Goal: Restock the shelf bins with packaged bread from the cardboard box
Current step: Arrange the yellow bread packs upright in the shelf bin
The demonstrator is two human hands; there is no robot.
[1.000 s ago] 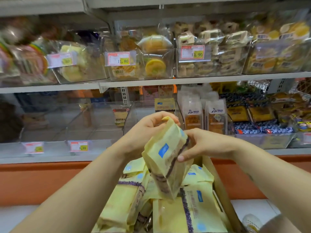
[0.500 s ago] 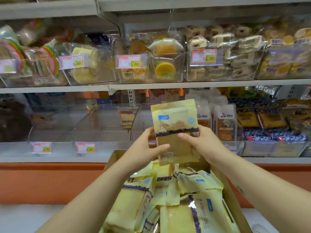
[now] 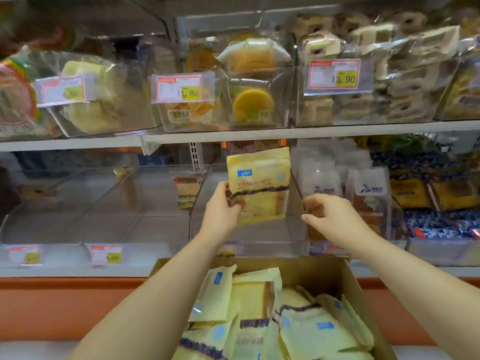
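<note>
Gripping one bread package (image 3: 259,185) by its left edge, the left hand (image 3: 223,211) holds it upright over the clear shelf bin (image 3: 249,245). The right hand (image 3: 330,216) curls loosely at that bin's right wall, though I cannot tell whether it touches. Matching yellow packages (image 3: 311,331) fill the cardboard box (image 3: 324,271) below.

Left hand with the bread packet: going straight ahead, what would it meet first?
Probably nothing nearby: left hand and bread packet point into the clear bin, whose inside looks free; depth is unclear.

Cardboard box (image 3: 315,272) partly beyond the bottom edge.
</note>
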